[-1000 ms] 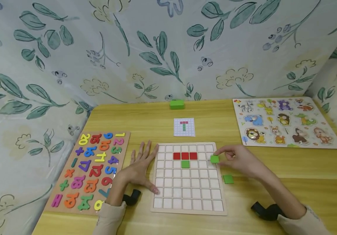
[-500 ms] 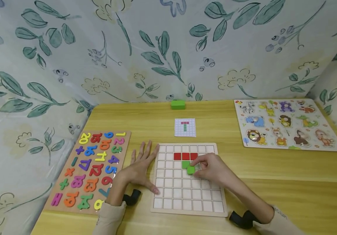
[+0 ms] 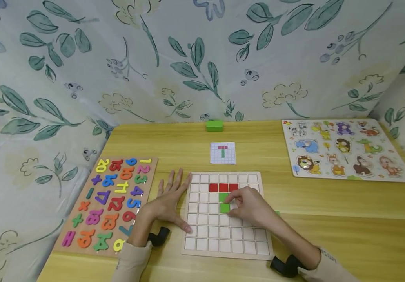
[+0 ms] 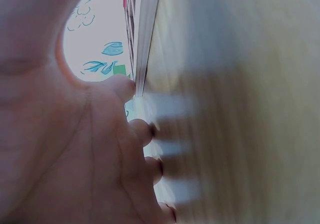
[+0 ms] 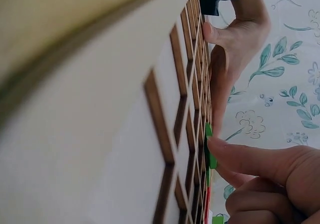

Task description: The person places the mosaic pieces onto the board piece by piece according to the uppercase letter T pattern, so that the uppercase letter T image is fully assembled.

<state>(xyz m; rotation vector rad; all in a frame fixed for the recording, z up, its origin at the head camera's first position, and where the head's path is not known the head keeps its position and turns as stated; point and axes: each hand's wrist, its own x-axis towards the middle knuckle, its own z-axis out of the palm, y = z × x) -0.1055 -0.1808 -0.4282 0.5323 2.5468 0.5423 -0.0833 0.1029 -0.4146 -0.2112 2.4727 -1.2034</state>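
A wooden grid board [image 3: 220, 256] lies before me. Three red square tiles [image 3: 223, 187] form a row near its top, and a green tile [image 3: 223, 197] sits under the middle one. My right hand [image 3: 253, 207] pinches another green tile [image 3: 224, 208] over the cell just below that; the right wrist view shows my thumb [image 5: 240, 154] against this tile's edge. Whether it lies flat in the cell, I cannot tell. With fingers spread, my left hand [image 3: 167, 207] rests at the board's left edge, its thumb on the frame.
A pattern card [image 3: 222, 153] showing a red-and-green T lies behind the board, with a green block [image 3: 214, 125] farther back. To the left is a number puzzle [image 3: 107, 203]; an animal puzzle [image 3: 347, 149] lies at back right. A loose green tile [image 3: 277, 213] peeks out past my right wrist.
My right hand has carried the green tile from the board's right edge leftward to the cell below the first green tile. The left hand has stayed in place.
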